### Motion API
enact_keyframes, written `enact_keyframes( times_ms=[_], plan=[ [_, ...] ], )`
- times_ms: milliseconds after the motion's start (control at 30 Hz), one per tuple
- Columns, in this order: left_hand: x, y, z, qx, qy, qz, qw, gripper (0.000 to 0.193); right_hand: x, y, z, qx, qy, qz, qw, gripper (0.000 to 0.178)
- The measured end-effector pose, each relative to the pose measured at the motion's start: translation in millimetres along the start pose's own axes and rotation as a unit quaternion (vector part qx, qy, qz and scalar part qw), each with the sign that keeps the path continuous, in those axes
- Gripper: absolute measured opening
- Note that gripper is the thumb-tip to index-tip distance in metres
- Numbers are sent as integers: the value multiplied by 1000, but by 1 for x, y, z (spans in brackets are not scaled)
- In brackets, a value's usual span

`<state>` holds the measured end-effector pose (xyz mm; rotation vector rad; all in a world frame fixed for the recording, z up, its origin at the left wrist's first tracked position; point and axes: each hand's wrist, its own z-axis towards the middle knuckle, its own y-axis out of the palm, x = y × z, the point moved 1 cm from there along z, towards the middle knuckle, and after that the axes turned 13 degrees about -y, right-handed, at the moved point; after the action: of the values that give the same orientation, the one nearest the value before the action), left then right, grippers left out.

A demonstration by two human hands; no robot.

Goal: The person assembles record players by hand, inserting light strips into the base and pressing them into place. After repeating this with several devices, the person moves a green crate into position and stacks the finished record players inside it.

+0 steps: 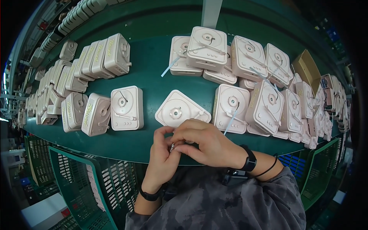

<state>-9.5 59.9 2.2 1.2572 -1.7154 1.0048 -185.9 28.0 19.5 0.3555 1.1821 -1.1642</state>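
Observation:
My left hand (162,157) and my right hand (205,142) meet over the table's near edge, fingertips pinched together. A small, shiny, pale piece (172,146) shows between their fingers; its kind is too small to make out. Just beyond my fingers lies a pale pink toy record player (168,102), turned at an angle on the green table (151,142). Its round platter faces up, and my right hand hides part of its near side. To its left sits another record player (125,107) with a dark thin piece on its platter.
Several more record players stand in rows at the left (101,57) and in piles at the right (209,46). Thin pale strips (231,122) hang from some. An open cardboard box (308,71) is at the far right. Green crates (76,180) stand below the near edge.

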Motion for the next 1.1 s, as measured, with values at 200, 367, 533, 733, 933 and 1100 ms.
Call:
enact_keyframes(
  times_ms=[200,367,533,733,933,1100],
  plan=[
    [2,1,3,-44,-16,43,998,43,7,2,-8,15,1,12,1000,14],
    [-3,8,1,-77,-1,30,997,49,6,0,-6,3,17,49,999,9],
    [11,10,-3,-125,-13,-219,968,48,6,-10,-4,175,226,266,921,7],
    [-11,-4,1,-137,16,-346,928,26,19,-23,-6,223,184,354,889,9],
    [0,2,7,-53,-39,-516,854,13,11,-13,-17,172,124,366,906,7],
    [2,-7,7,-51,-72,-532,842,15,2,-25,-10,-17,87,196,977,8]
  ],
)
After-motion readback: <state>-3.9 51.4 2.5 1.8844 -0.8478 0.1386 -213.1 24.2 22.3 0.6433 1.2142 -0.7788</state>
